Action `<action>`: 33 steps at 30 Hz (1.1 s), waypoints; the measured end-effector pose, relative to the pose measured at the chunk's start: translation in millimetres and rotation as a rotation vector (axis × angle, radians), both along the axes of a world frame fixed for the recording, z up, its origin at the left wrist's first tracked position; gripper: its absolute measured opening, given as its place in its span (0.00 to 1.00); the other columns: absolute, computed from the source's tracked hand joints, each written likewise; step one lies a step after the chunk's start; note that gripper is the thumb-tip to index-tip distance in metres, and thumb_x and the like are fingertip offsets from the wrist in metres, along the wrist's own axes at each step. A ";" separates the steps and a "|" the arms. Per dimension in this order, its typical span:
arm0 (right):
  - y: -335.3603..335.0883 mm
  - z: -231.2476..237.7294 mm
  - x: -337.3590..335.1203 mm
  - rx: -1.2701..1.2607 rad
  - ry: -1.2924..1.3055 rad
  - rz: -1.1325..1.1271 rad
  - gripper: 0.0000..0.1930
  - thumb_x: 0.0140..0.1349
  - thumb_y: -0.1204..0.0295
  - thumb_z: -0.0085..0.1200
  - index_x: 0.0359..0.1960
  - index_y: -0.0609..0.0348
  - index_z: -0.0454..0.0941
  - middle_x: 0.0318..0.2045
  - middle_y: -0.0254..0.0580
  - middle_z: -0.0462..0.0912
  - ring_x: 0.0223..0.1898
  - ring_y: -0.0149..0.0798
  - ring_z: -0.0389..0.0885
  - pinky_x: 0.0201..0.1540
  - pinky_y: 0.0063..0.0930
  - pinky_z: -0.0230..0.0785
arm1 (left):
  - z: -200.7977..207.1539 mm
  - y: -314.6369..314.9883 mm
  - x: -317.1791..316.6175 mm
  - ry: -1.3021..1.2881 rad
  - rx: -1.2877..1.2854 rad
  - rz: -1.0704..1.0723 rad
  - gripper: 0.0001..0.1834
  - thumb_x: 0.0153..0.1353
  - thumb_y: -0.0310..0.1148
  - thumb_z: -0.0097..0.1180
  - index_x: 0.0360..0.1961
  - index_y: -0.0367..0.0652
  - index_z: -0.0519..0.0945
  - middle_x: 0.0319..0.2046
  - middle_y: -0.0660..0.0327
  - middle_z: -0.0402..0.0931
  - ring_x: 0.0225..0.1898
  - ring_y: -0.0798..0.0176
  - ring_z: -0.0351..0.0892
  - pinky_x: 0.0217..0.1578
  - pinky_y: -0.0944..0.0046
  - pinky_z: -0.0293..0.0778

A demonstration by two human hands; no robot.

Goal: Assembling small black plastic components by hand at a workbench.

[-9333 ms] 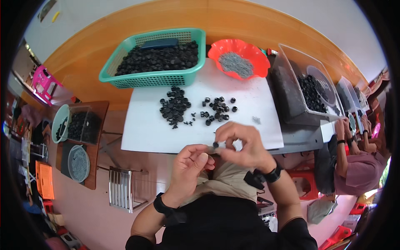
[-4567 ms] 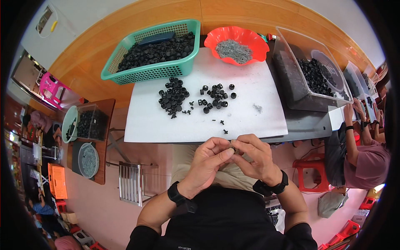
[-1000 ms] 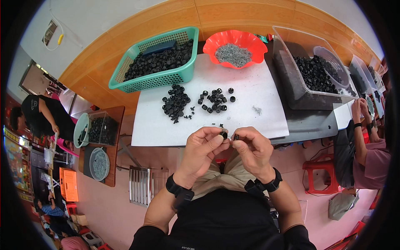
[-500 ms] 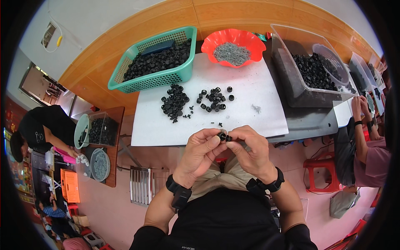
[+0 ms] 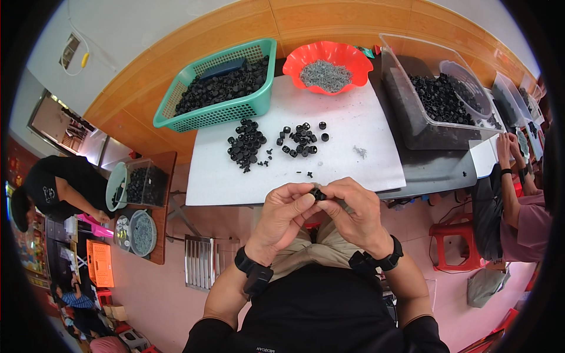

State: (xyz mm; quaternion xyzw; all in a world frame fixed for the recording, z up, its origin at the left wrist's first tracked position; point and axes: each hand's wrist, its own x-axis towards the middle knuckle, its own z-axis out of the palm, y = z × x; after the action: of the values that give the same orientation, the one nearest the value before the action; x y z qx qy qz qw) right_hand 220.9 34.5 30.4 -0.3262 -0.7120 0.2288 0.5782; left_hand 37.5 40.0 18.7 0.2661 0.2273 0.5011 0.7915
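Note:
In front of me, just past the table's near edge, my left hand pinches a small round black plastic part between thumb and fingers. My right hand closes on it from the other side, its fingertips meeting those of the left; whatever small piece they hold is mostly hidden. Beyond my hands, on a white foam sheet, lie a pile of black disc-shaped parts and a looser group of black cylindrical parts. A few tiny black pieces are scattered nearer to me.
A green basket of black parts and a red scalloped bowl of small grey pieces stand at the back. A clear bin of black parts is to the right. Co-workers sit at both sides; a red stool stands on the floor.
The small black piece in my right fingers has come up against the round part in my left, closing the gap between them. The left co-worker's hand has drawn back from the trays.

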 end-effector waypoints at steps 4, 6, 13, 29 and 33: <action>-3.0 1.4 1.4 0.011 0.013 -0.007 0.13 0.56 0.82 0.67 0.44 0.64 0.82 0.34 0.45 0.84 0.30 0.38 0.85 0.31 0.27 0.77 | 2.0 -1.7 2.2 0.024 0.026 0.004 0.09 0.65 0.21 0.62 0.46 0.39 0.84 0.47 0.53 0.84 0.47 0.60 0.86 0.50 0.61 0.86; -3.8 1.1 1.6 0.020 0.021 -0.007 0.13 0.56 0.83 0.67 0.43 0.65 0.82 0.34 0.46 0.85 0.31 0.38 0.85 0.32 0.26 0.77 | 2.9 -3.8 3.3 0.033 0.019 0.012 0.09 0.65 0.21 0.62 0.45 0.39 0.84 0.47 0.53 0.84 0.47 0.60 0.86 0.50 0.61 0.86; -8.0 -2.2 2.4 -0.019 0.094 0.004 0.14 0.56 0.84 0.67 0.44 0.66 0.84 0.35 0.48 0.85 0.34 0.36 0.85 0.34 0.24 0.78 | 3.5 -8.2 7.4 0.006 0.009 0.025 0.09 0.65 0.20 0.61 0.46 0.39 0.84 0.46 0.54 0.84 0.45 0.62 0.85 0.52 0.62 0.85; -7.3 -8.7 9.0 0.013 0.076 -0.006 0.15 0.55 0.84 0.68 0.45 0.63 0.84 0.35 0.47 0.85 0.33 0.36 0.85 0.33 0.24 0.77 | 1.6 -10.4 13.1 0.011 -0.010 0.016 0.09 0.66 0.21 0.60 0.45 0.40 0.85 0.48 0.52 0.84 0.49 0.60 0.85 0.53 0.61 0.85; -5.1 -9.5 9.9 0.062 0.046 -0.017 0.14 0.56 0.84 0.67 0.44 0.64 0.84 0.34 0.46 0.85 0.30 0.36 0.85 0.30 0.25 0.77 | 2.4 -11.8 14.2 0.052 0.008 0.026 0.08 0.66 0.21 0.60 0.45 0.40 0.85 0.48 0.52 0.84 0.49 0.59 0.85 0.54 0.59 0.83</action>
State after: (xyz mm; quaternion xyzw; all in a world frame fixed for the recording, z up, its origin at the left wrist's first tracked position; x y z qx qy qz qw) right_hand 230.8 29.4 21.0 -0.3088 -0.7025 0.2089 0.6063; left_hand 51.7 28.2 21.1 0.2791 0.2492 0.5053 0.7776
